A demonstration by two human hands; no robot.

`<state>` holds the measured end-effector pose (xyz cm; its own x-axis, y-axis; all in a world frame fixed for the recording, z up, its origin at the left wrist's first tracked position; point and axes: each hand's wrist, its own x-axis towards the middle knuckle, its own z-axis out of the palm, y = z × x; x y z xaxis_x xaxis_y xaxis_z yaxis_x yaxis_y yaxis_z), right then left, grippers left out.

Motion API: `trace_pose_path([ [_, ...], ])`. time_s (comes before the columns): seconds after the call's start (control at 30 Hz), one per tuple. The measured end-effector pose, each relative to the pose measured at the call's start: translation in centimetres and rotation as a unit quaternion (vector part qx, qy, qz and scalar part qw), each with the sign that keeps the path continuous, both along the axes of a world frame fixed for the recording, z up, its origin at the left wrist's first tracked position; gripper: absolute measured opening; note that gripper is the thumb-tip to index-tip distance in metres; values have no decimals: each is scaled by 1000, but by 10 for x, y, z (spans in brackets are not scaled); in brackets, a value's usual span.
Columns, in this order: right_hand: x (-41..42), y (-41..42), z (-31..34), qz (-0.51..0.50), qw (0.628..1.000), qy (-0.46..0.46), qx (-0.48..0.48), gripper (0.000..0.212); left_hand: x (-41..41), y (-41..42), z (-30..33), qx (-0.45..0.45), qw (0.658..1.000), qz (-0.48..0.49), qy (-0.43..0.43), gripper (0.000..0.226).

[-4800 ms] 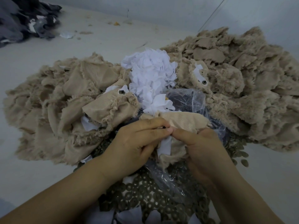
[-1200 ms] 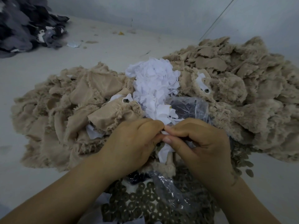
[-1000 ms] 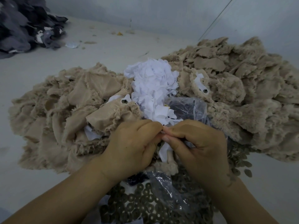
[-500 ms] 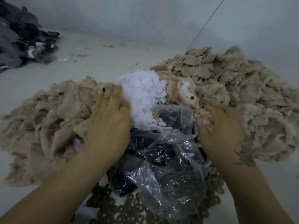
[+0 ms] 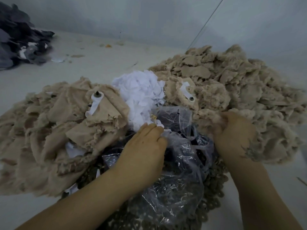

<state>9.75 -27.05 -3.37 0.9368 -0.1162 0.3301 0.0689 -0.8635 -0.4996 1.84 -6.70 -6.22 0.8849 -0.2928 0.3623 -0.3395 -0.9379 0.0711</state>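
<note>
My left hand reaches over a clear plastic bag of dark small parts. Its fingertips bend down onto the near edge of a heap of white scraps, and its thumb is hidden. My right hand is at the foot of the right beige fabric pile, with its fingers curled into a frayed beige piece. On the left beige pile lies a beige piece with a white tab and a dark stud. A similar tab shows on the right pile.
Everything sits on a pale floor by a wall. A mat with a ring pattern lies under the bag. A heap of dark clothing is at the far left. A thin cord runs up the wall.
My hands, which pinched a beige piece with a white tab together, have separated. The left set it on the left pile and came back to the white scraps; the right went into the right pile.
</note>
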Motion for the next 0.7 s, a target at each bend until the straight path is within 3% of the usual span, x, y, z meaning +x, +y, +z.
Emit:
trace_pose_path([
  [0.1,-20,27,8,115,983,-134,50,17,-2,0,1,-88,996,-22,-15,30],
  [0.17,-36,46,12,199,961,-172,87,13,-2,0,8,-180,983,-40,-8,40],
  [0.27,-55,62,16,314,923,-190,120,15,2,-4,19,-339,938,-58,39,44],
  [0.33,-61,67,16,367,901,-174,149,17,4,-10,26,-446,890,-23,97,32],
  [0.4,-63,68,15,365,899,-185,155,18,5,-9,28,-562,819,-11,120,27],
  [0.5,-56,62,15,308,924,-165,156,32,3,0,29,-640,766,-7,66,19],
  [0.6,-48,57,8,294,952,-75,46,53,-2,9,31,-736,675,19,54,14],
  [0.63,-47,58,5,288,955,-63,44,47,-3,12,32,-749,659,32,62,16],
  [0.7,-48,62,0,273,953,-41,129,26,-5,14,35,-763,637,52,95,24],
])
